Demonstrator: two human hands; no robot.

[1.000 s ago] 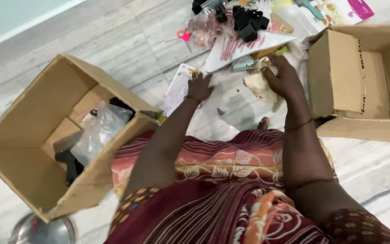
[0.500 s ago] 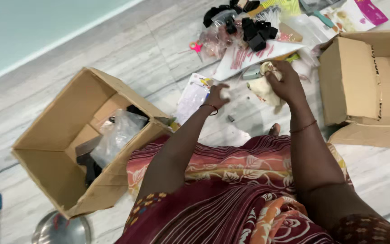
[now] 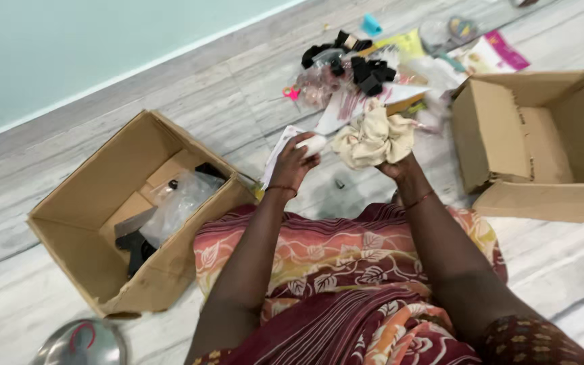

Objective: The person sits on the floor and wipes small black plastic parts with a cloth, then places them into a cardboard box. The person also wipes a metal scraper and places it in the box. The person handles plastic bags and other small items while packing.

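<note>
The fingers (image 3: 303,150) of the left hand (image 3: 294,164) curl shut around a small white object (image 3: 315,144), held above the pale marble-patterned floor (image 3: 373,196). At its three o'clock, the right hand (image 3: 396,164) is raised with its fingers closed under a crumpled cream cloth bundle (image 3: 374,138), which hides most of them.

At eight o'clock of the hands, a large open brown cardboard box (image 3: 96,196) lies on the floor; inside it are a clear crinkled plastic bag (image 3: 177,201) and a black object (image 3: 132,247) in its lower corner. At three o'clock, a second open brown cardboard box (image 3: 508,135) stands with its flaps spread; what shows of its inside is bare cardboard.

Farther off, at twelve o'clock, a heap of black clips (image 3: 363,67), pink-handled scissors (image 3: 292,92) and packets (image 3: 488,57) is scattered near the wall.
</note>
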